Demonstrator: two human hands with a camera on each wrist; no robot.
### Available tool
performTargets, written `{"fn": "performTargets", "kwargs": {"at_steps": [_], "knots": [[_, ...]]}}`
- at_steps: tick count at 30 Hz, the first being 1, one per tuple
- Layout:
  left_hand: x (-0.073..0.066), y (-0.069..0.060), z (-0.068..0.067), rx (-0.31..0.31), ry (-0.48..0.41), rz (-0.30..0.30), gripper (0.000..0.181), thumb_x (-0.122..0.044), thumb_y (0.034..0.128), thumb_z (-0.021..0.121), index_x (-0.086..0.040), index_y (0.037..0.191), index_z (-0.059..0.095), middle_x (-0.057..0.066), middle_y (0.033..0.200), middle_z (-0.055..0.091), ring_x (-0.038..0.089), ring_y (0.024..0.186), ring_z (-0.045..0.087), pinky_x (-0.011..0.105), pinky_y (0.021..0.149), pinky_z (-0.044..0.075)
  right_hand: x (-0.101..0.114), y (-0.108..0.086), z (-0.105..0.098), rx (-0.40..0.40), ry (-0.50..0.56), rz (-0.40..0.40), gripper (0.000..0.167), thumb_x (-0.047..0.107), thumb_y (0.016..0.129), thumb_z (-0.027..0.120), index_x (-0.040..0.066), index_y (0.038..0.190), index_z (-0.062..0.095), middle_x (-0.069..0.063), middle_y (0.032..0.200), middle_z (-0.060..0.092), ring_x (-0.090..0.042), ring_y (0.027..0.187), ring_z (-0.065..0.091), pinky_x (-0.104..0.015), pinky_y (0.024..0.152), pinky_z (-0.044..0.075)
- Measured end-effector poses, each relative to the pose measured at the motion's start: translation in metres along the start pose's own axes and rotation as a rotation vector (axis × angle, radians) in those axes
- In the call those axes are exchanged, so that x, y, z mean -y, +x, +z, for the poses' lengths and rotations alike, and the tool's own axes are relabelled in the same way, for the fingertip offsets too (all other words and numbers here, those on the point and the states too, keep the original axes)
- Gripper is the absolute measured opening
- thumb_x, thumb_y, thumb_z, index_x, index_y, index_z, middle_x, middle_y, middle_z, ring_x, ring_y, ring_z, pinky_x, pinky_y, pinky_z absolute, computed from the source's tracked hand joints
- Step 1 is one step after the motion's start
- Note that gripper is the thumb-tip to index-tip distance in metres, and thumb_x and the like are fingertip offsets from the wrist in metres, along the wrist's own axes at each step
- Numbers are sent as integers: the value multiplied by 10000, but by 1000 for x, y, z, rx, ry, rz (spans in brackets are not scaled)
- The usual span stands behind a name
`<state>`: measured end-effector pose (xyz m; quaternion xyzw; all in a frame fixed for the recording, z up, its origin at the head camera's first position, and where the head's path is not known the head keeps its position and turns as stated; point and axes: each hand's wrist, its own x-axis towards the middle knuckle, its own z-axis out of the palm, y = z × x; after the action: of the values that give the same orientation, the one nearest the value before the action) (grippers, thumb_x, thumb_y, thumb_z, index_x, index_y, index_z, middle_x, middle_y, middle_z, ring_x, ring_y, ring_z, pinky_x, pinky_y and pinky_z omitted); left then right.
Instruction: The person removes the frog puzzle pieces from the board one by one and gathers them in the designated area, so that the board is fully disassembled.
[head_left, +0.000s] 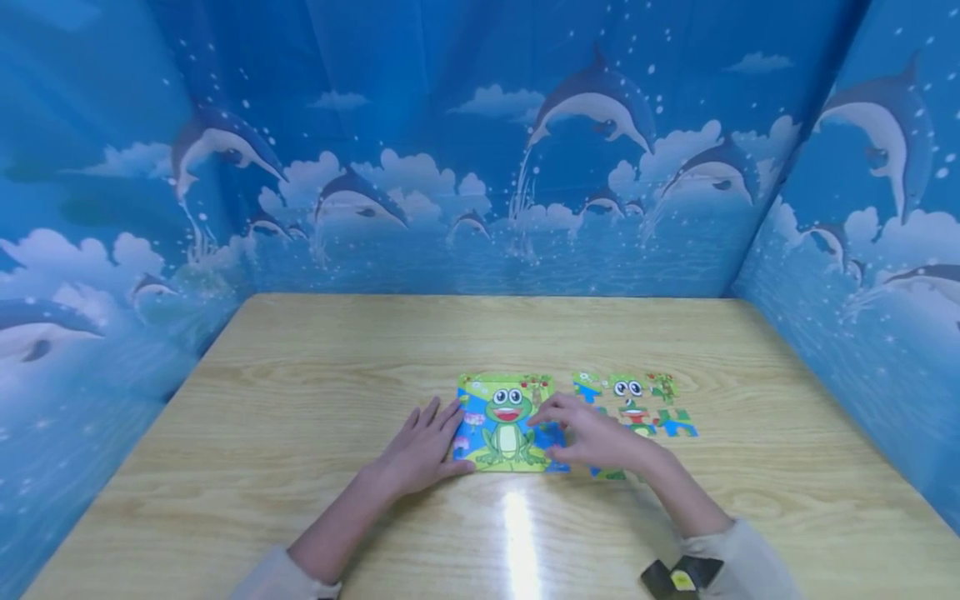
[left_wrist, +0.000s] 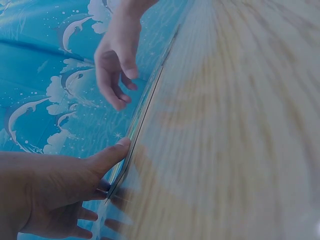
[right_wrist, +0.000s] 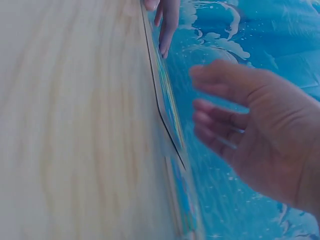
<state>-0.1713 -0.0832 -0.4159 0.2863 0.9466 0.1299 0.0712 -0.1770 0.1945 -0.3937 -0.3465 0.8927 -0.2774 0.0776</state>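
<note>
A flat frog puzzle board (head_left: 510,433) lies on the wooden table, its green frog facing up. My left hand (head_left: 420,450) rests at its left side, fingers spread and fairly straight; in the left wrist view the thumb (left_wrist: 112,154) touches the board's edge. Over the right part of the board hovers my right hand (head_left: 596,433), loosely bent. The right wrist view shows that hand (right_wrist: 265,130) raised off the surface, with nothing visible between thumb and fingers. Loose frog puzzle pieces (head_left: 628,388) lie just right of the board, some hidden beneath the right hand and forearm.
The wooden table (head_left: 337,375) reaches back to a blue dolphin-print curtain (head_left: 420,192), which also hangs along both sides. A dark band with a yellow patch (head_left: 681,579) is at the right sleeve. Bright light reflects off the tabletop in front of the board.
</note>
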Motion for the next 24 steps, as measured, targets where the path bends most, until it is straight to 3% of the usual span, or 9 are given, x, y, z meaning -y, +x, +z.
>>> {"fn": "performTargets", "kwargs": {"at_steps": [11, 24], "knots": [[0, 1, 2, 1, 4, -3, 787, -518, 876, 522, 14, 1411, 301, 137, 1486, 210, 381, 1344, 109, 525, 1066, 111, -9, 1, 10, 36, -50, 38, 496, 232, 784, 726, 66, 1227, 576, -102, 1252, 469, -264, 1124, 449, -415, 874, 439], [1, 2, 3, -3, 7, 2, 789, -520, 874, 523, 15, 1410, 303, 138, 1486, 211, 387, 1341, 116, 530, 1063, 120, -9, 1, 11, 40, -33, 44, 427, 204, 791, 730, 89, 1182, 603, -75, 1222, 460, -206, 1017, 497, -326, 782, 472]]}}
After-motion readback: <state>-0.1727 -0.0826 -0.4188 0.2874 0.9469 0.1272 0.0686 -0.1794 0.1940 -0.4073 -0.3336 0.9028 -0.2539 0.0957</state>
